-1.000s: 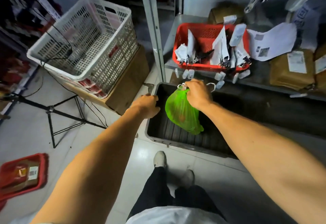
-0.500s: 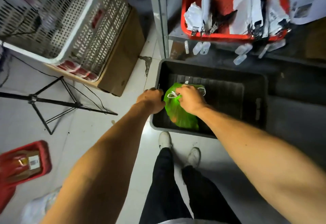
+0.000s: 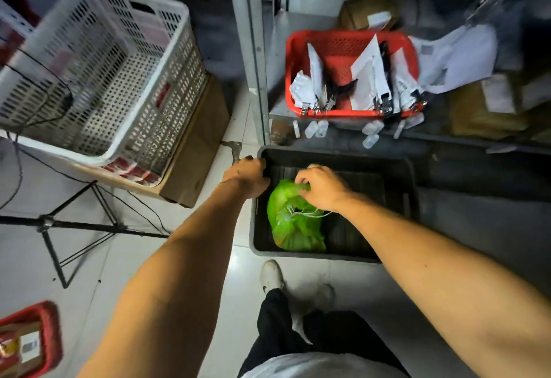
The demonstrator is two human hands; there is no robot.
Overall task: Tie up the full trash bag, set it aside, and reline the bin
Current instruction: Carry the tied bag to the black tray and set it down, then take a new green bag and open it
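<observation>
The green trash bag (image 3: pixel 293 219) lies inside the black bin (image 3: pixel 396 181) against its left wall (white drawstrings trailing from its gathered neck). The right hand (image 3: pixel 320 188) pinches the bag's top, while the left hand (image 3: pixel 247 175) grips the bin's far-left corner rim.

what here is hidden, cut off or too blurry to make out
Head view only:
- Whether the green plastic trash bag is knotted: the right hand covers its neck.
- The left hand fingers: curled over the black plastic bin rim.
- The white perforated plastic crate contents: motion-blurred.
- The red tray: cut off by the left and bottom edges.
- Labels in the red plastic basket: too small.
</observation>
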